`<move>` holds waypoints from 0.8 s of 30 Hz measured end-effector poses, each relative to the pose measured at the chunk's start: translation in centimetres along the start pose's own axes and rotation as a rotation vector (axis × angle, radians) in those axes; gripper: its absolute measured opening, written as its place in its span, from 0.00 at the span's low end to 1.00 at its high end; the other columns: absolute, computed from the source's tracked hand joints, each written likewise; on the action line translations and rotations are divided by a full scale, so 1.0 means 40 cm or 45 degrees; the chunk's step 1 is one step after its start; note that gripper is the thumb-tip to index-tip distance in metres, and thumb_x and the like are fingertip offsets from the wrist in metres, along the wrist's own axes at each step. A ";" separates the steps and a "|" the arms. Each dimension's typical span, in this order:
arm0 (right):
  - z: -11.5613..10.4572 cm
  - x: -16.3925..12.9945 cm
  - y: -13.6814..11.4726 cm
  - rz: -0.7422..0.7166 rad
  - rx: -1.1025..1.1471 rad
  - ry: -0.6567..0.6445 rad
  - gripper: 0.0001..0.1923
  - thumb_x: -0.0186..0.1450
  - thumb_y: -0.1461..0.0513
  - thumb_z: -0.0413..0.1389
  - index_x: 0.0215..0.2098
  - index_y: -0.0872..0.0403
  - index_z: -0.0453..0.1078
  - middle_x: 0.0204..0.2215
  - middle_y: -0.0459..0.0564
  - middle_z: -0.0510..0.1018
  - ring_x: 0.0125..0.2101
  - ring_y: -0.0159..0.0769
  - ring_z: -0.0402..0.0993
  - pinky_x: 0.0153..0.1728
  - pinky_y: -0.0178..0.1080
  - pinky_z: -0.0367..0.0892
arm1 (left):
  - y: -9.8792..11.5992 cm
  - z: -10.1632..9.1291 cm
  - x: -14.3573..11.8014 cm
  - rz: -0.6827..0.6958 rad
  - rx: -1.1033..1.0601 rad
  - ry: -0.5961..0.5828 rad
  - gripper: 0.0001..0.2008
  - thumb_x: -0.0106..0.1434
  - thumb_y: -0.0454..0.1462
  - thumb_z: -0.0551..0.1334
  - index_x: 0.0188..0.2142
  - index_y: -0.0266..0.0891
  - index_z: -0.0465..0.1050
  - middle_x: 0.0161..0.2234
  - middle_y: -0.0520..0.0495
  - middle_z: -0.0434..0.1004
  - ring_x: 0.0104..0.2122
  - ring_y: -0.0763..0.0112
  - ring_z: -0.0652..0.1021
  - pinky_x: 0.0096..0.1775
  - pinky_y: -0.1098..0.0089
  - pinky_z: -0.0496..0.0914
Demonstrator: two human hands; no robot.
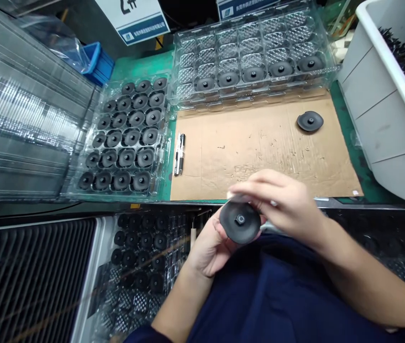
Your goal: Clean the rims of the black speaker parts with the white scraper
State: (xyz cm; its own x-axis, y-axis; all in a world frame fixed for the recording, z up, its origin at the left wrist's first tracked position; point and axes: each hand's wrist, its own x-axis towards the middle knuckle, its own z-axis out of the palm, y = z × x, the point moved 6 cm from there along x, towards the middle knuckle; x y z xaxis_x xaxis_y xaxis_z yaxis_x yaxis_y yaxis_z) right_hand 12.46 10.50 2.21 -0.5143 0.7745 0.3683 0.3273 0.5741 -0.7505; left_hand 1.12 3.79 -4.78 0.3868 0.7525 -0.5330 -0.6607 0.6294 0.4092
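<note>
A round black rubber disc with a small hexagonal hub sits upright in the left hand, whose fingers are clamped on its lower rim from behind. The right hand arches over the disc's top edge, fingers together touching it, above the edge of the counter near brown cardboard sheet.

Matt black disc; scuffed brown cardboard
</note>
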 end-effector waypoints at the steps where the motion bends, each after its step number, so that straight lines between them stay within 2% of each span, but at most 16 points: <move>1: -0.006 -0.008 0.041 0.130 -0.045 0.008 0.13 0.67 0.66 0.48 0.45 0.53 0.72 0.35 0.50 0.76 0.36 0.32 0.70 0.38 0.35 0.66 | 0.003 0.003 -0.002 0.004 -0.014 -0.037 0.29 0.47 0.44 0.71 0.49 0.43 0.69 0.50 0.43 0.73 0.48 0.53 0.75 0.46 0.62 0.72; 4: -0.001 -0.061 0.143 0.441 -0.161 -0.022 0.12 0.66 0.63 0.50 0.44 0.52 0.72 0.34 0.50 0.75 0.35 0.33 0.71 0.37 0.36 0.66 | 0.013 0.012 -0.011 0.022 -0.057 -0.135 0.28 0.50 0.41 0.70 0.51 0.48 0.67 0.51 0.44 0.73 0.47 0.55 0.76 0.45 0.64 0.72; 6: 0.036 -0.113 0.176 0.553 -0.136 -0.110 0.12 0.66 0.62 0.50 0.45 0.52 0.72 0.34 0.50 0.75 0.35 0.34 0.72 0.36 0.37 0.66 | 0.018 0.012 -0.015 0.044 -0.071 -0.155 0.27 0.51 0.40 0.70 0.51 0.52 0.67 0.50 0.46 0.73 0.47 0.56 0.76 0.44 0.64 0.72; 9: 0.116 -0.188 0.179 0.615 0.011 -0.268 0.12 0.66 0.62 0.50 0.44 0.52 0.72 0.32 0.48 0.76 0.33 0.33 0.72 0.34 0.36 0.67 | 0.018 0.009 -0.015 0.060 -0.076 -0.162 0.27 0.51 0.41 0.70 0.51 0.54 0.66 0.51 0.47 0.73 0.48 0.54 0.76 0.44 0.63 0.73; 11: 0.150 -0.216 0.171 0.613 0.109 -0.324 0.11 0.65 0.63 0.50 0.43 0.52 0.73 0.31 0.48 0.76 0.32 0.33 0.73 0.34 0.36 0.68 | 0.017 0.006 -0.014 0.060 -0.079 -0.163 0.28 0.51 0.42 0.69 0.51 0.54 0.66 0.52 0.47 0.72 0.49 0.54 0.75 0.45 0.64 0.72; 13: 0.147 -0.219 0.168 0.635 0.134 -0.313 0.11 0.65 0.62 0.50 0.41 0.52 0.73 0.32 0.48 0.76 0.32 0.33 0.73 0.34 0.36 0.68 | 0.018 0.003 -0.012 0.062 -0.101 -0.157 0.29 0.51 0.44 0.68 0.53 0.52 0.65 0.54 0.45 0.70 0.50 0.54 0.74 0.46 0.64 0.72; 15: 0.110 -0.200 0.166 0.687 0.090 -0.232 0.11 0.65 0.61 0.50 0.42 0.52 0.73 0.31 0.48 0.76 0.31 0.33 0.72 0.32 0.36 0.67 | 0.019 0.001 -0.009 0.084 -0.130 -0.121 0.29 0.52 0.47 0.67 0.54 0.51 0.64 0.55 0.44 0.69 0.51 0.54 0.73 0.47 0.64 0.71; 18: 0.030 -0.145 0.123 0.686 0.016 0.032 0.11 0.65 0.60 0.52 0.43 0.51 0.73 0.33 0.48 0.76 0.29 0.32 0.71 0.28 0.34 0.66 | 0.019 -0.001 -0.003 0.147 -0.130 -0.018 0.29 0.53 0.48 0.66 0.54 0.50 0.64 0.54 0.44 0.70 0.50 0.55 0.74 0.48 0.63 0.71; 20: -0.007 -0.108 0.060 0.569 -0.006 0.248 0.11 0.64 0.61 0.53 0.44 0.51 0.72 0.37 0.49 0.76 0.31 0.31 0.71 0.30 0.34 0.67 | 0.016 0.003 -0.001 0.200 -0.085 0.039 0.29 0.52 0.46 0.68 0.53 0.49 0.65 0.53 0.45 0.71 0.49 0.56 0.74 0.47 0.64 0.71; 22: -0.012 -0.078 -0.012 0.370 0.005 0.366 0.13 0.64 0.64 0.54 0.48 0.51 0.70 0.39 0.49 0.76 0.35 0.33 0.71 0.36 0.36 0.69 | 0.014 0.006 -0.002 0.245 -0.012 0.090 0.29 0.52 0.45 0.68 0.53 0.46 0.66 0.52 0.45 0.71 0.50 0.59 0.74 0.47 0.68 0.71; 24: 0.007 -0.056 -0.064 0.200 0.082 0.332 0.15 0.65 0.66 0.52 0.50 0.53 0.69 0.40 0.50 0.75 0.39 0.33 0.71 0.42 0.37 0.69 | 0.017 0.001 -0.005 0.291 0.064 0.171 0.26 0.53 0.43 0.68 0.52 0.45 0.68 0.52 0.46 0.72 0.50 0.61 0.73 0.46 0.72 0.71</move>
State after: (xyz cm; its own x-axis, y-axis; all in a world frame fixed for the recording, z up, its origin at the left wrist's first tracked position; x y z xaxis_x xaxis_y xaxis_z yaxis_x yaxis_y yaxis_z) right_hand 12.53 7.21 3.16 -0.2384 0.8991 0.3673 0.3315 0.4308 -0.8394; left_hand 0.61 4.06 -4.36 0.1403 0.8459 -0.5145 -0.6870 0.4574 0.5647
